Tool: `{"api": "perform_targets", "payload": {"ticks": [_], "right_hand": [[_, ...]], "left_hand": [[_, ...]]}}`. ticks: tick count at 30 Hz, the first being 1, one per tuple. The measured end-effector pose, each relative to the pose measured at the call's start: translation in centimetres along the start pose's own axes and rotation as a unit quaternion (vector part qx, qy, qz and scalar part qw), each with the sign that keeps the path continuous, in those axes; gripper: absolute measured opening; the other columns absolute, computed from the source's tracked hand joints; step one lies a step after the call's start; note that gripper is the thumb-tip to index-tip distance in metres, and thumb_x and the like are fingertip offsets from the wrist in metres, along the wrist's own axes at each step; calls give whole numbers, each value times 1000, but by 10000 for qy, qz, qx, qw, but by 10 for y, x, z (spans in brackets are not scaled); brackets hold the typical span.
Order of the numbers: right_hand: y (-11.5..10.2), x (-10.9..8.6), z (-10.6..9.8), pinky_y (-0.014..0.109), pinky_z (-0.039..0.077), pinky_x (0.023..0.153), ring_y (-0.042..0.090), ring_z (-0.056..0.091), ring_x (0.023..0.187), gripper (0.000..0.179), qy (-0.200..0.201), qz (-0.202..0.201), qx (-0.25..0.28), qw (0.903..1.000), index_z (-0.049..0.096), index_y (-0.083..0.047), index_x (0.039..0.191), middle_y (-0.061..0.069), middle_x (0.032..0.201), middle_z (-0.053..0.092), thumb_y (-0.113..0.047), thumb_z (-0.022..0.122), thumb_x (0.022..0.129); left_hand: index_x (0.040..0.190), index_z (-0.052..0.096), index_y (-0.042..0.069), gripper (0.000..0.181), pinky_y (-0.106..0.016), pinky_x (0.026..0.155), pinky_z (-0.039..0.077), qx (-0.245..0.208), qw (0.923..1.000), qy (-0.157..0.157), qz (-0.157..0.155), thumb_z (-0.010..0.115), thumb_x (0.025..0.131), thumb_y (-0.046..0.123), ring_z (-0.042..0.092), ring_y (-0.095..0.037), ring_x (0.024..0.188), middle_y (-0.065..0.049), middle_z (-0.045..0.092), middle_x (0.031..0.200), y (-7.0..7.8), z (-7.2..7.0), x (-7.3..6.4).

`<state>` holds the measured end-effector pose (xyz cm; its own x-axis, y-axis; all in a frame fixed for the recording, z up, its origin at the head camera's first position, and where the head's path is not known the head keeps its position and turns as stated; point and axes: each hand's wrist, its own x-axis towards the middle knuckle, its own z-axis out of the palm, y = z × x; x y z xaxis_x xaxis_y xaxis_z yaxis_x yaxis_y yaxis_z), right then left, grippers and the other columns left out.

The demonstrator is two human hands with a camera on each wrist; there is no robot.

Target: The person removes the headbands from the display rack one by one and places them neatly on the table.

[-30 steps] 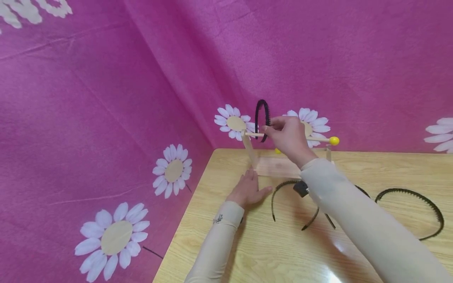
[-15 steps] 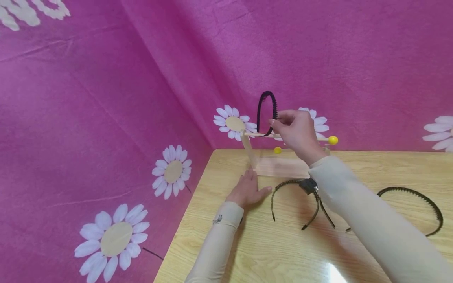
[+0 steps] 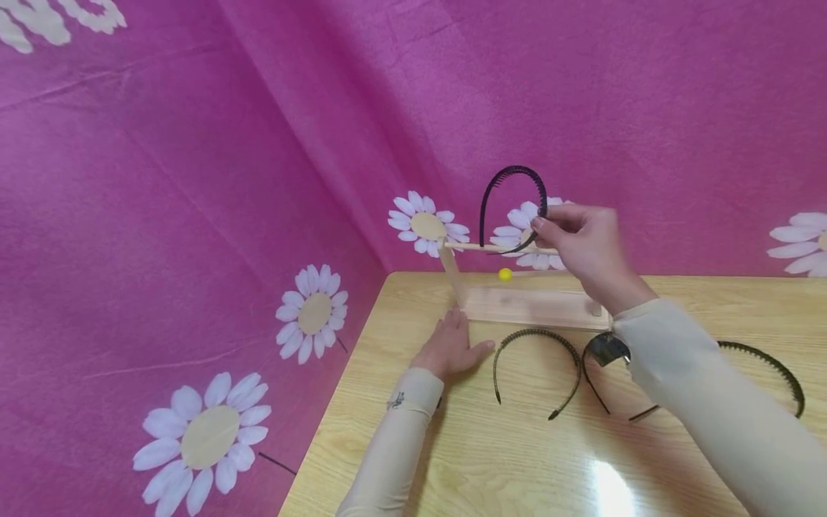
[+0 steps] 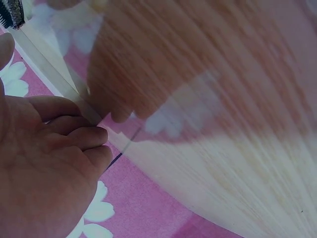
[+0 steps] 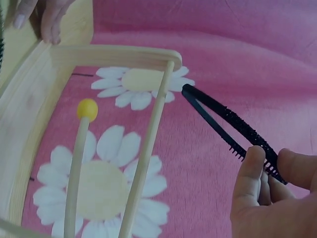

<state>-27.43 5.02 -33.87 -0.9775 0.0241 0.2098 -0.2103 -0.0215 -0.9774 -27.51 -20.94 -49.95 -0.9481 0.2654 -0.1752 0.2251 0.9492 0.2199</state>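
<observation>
My right hand [image 3: 591, 244] pinches a black toothed headband [image 3: 515, 170] by one side between thumb and fingers. The arch points up, just over the upper rod [image 3: 464, 247] of a pale wooden rack [image 3: 530, 309]. In the right wrist view the headband [image 5: 218, 106] stands apart from the rod [image 5: 151, 144]. My left hand [image 3: 449, 350] lies on the table with fingers extended, fingertips at the left end of the rack's base. The left wrist view shows its palm side and loosely bent fingers [image 4: 89, 138]. The upper rod's right end is hidden behind my right hand.
A dark headband [image 3: 539, 332] lies on the wooden table [image 3: 504, 459] before the rack. Further dark headbands, one at the right [image 3: 778, 366], are partly hidden by my right sleeve. A lower rod ends in a yellow ball [image 3: 505, 274]. Pink flowered cloth [image 3: 646, 129] hangs behind.
My right hand has moved right along the upper rod with the headband, which has turned to show more of its arch. The left hand has stayed in place.
</observation>
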Motion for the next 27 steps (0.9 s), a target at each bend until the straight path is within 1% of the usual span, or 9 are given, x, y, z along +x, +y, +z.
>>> {"api": "perform_targets", "payload": {"ticks": [5, 9, 12, 15, 17, 20, 21, 24, 27], "right_hand": [[1, -7, -22, 20, 59, 69, 6, 69, 78, 35, 26, 108, -111, 9999, 64, 8, 127, -6, 92, 73, -12, 67, 98], [5, -12, -39, 22, 60, 71, 6, 70, 79, 40, -10, 207, -78, 9998, 60, 10, 131, -10, 89, 74, -13, 66, 99], [9, -14, -52, 21, 59, 71, 4, 71, 81, 44, -62, 269, -198, 9994, 58, 10, 133, -12, 89, 74, -16, 66, 99], [12, -17, -62, 23, 59, 77, 4, 71, 82, 44, -110, 306, -211, 9992, 57, 10, 133, -11, 90, 75, -16, 67, 98], [14, -20, -68, 22, 58, 80, 4, 71, 83, 38, -88, 311, -227, 9992, 61, 2, 130, -12, 90, 75, -16, 68, 98], [16, -24, -79, 17, 56, 80, 2, 71, 82, 16, -30, 299, -311, 9991, 72, -18, 112, -14, 89, 74, -19, 70, 97], [17, -26, -83, 16, 56, 80, 3, 71, 81, 11, -32, 305, -224, 9993, 74, -23, 105, -14, 89, 74, -18, 70, 96], [19, -30, -93, 17, 57, 77, 5, 72, 78, 17, -55, 343, 248, 9991, 77, -30, 94, -10, 88, 76, -14, 71, 95], [23, -34, -104, 23, 59, 75, 11, 74, 77, 18, -92, 359, 1110, 9931, 80, -20, 93, 0, 88, 77, -6, 70, 94]], "left_hand": [[155, 24, -9, 96, -37, 121, 20, -10, 10000, 21, 87, 48, 97, 63, 29, -29, 147, -20, 23, 162, 1, 0, 1], [153, 27, -9, 94, -39, 119, 28, 24, 9999, 73, 93, 49, 97, 63, 36, -32, 142, -20, 27, 160, 2, -3, 0], [155, 23, -8, 96, -40, 120, 26, 27, 10000, 35, 34, 48, 97, 64, 29, -34, 146, -21, 19, 164, 2, -4, -1], [157, 19, -8, 97, -41, 121, 19, 17, 10000, -32, -27, 47, 97, 64, 20, -34, 150, -20, 12, 165, 2, -3, -2], [157, 19, -7, 97, -41, 121, 19, 4, 10000, -34, -47, 47, 97, 64, 19, -34, 150, -21, 12, 165, 2, -1, -2], [157, 19, -6, 97, -41, 121, 18, -54, 10000, -30, -61, 48, 97, 63, 19, -34, 150, -20, 12, 166, 3, 0, -2], [157, 19, -7, 97, -41, 121, 18, -73, 10000, -26, -55, 48, 97, 63, 19, -34, 150, -20, 12, 165, 3, 0, -2], [157, 20, -7, 96, -41, 121, 18, -102, 9999, -24, -44, 49, 97, 62, 20, -33, 150, -21, 13, 165, 3, 0, -2], [155, 24, -8, 94, -41, 121, 23, -139, 9999, 42, -17, 51, 97, 61, 25, -34, 148, -21, 18, 164, 3, -2, -3]]}}
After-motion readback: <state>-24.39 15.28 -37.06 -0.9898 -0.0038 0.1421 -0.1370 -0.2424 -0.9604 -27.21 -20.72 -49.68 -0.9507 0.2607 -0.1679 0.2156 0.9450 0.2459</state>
